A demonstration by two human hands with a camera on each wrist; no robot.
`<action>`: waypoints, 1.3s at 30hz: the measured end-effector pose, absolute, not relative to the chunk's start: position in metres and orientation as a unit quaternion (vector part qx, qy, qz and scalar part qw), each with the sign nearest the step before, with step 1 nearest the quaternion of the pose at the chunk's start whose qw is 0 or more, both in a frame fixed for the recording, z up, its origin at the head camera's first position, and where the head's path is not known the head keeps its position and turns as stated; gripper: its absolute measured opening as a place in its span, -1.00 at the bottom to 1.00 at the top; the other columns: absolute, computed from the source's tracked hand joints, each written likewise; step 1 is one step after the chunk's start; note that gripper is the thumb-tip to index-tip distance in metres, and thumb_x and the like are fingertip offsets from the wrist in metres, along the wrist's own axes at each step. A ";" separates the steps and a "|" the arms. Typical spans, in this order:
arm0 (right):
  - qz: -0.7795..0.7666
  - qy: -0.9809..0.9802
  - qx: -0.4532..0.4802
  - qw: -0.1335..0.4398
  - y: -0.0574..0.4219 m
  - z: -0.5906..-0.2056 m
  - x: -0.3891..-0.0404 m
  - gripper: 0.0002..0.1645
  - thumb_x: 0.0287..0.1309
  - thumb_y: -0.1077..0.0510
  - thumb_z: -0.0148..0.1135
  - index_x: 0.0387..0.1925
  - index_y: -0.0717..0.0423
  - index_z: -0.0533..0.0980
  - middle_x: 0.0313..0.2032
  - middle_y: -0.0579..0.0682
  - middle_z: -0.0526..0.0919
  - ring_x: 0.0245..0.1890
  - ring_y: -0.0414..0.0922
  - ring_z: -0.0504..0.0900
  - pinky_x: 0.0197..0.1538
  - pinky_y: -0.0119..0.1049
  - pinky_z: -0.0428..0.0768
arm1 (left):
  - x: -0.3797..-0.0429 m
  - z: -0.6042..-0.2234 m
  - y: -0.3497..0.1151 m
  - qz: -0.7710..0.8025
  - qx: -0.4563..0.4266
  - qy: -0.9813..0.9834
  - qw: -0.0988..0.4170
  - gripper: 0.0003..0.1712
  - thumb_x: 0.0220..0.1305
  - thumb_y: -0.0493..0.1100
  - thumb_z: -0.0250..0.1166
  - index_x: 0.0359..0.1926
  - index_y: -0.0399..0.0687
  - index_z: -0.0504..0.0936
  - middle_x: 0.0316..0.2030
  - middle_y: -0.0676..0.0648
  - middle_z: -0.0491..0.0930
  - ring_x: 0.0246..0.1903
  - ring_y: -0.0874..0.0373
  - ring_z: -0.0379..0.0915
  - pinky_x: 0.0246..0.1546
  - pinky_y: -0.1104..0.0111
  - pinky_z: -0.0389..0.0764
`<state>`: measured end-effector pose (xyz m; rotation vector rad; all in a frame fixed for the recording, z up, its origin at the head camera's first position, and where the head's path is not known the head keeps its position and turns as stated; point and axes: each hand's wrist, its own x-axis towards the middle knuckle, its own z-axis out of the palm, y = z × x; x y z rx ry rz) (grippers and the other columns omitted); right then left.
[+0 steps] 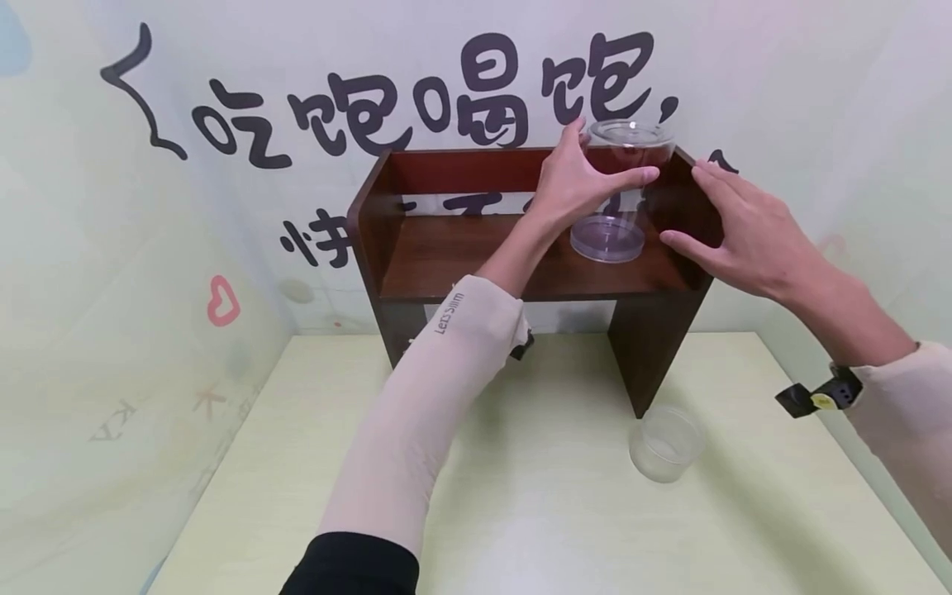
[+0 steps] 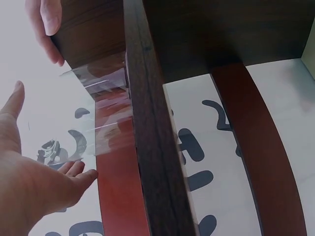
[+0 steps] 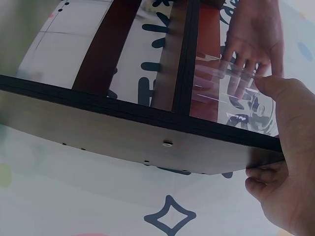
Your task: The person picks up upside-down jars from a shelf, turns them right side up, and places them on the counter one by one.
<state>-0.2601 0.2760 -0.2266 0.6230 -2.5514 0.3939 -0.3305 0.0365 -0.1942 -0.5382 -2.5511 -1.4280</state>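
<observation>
A tall clear jar (image 1: pixel 607 240) stands upright on the upper board at the right end of a dark brown wooden shelf (image 1: pixel 461 256). My left hand (image 1: pixel 573 186) is spread around the jar's upper part, thumb in front and fingers on the far side. In the left wrist view, that left hand (image 2: pixel 42 179) has its thumb well apart from straight fingers beside the jar (image 2: pixel 115 108). My right hand (image 1: pixel 751 231) holds the shelf's right side panel. From the right wrist view, the right hand (image 3: pixel 295 147) has its thumb inside the panel and curled fingers outside.
A low, round clear container (image 1: pixel 665 446) sits on the pale table (image 1: pixel 550 512), near the foot of the shelf's right panel. Behind the shelf is a light wall (image 1: pixel 245 207) with large dark lettering. Below the upper board, the shelf has an open space between its side panels.
</observation>
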 end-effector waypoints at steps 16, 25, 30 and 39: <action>0.150 -0.930 0.225 0.247 0.276 -0.230 -0.259 0.06 0.42 -0.21 0.28 0.63 0.30 0.10 0.61 0.30 0.16 0.57 0.36 0.18 0.51 0.39 0.22 | -0.335 -0.199 0.043 -0.487 -0.194 -0.846 0.099 0.24 0.09 0.22 0.62 0.62 0.04 0.10 0.46 0.03 0.41 0.36 0.23 0.38 0.32 0.44 0.50; 0.153 -0.927 0.231 0.254 0.275 -0.231 -0.262 0.05 0.42 -0.21 0.29 0.63 0.30 0.12 0.60 0.30 0.17 0.57 0.34 0.19 0.52 0.37 0.22 | -0.334 -0.199 0.045 -0.498 -0.190 -0.839 0.109 0.17 0.09 0.18 0.64 0.57 0.01 0.18 0.38 0.02 0.47 0.28 0.23 0.43 0.23 0.50 0.51; 0.153 -0.923 0.237 0.260 0.274 -0.232 -0.263 0.04 0.40 -0.18 0.31 0.62 0.31 0.14 0.59 0.30 0.20 0.57 0.33 0.21 0.52 0.35 0.24 | -0.333 -0.199 0.041 -0.515 -0.177 -0.830 0.122 0.21 0.07 0.18 0.65 0.59 0.00 0.17 0.41 0.03 0.46 0.33 0.26 0.40 0.25 0.53 0.48; 0.157 -0.926 0.237 0.249 0.278 -0.231 -0.263 0.06 0.41 -0.19 0.30 0.63 0.31 0.11 0.60 0.31 0.17 0.59 0.32 0.17 0.55 0.33 0.19 | -0.326 -0.198 0.029 -0.564 -0.147 -0.801 0.138 0.21 0.09 0.17 0.64 0.60 0.01 0.16 0.44 -0.01 0.44 0.38 0.25 0.38 0.30 0.53 0.47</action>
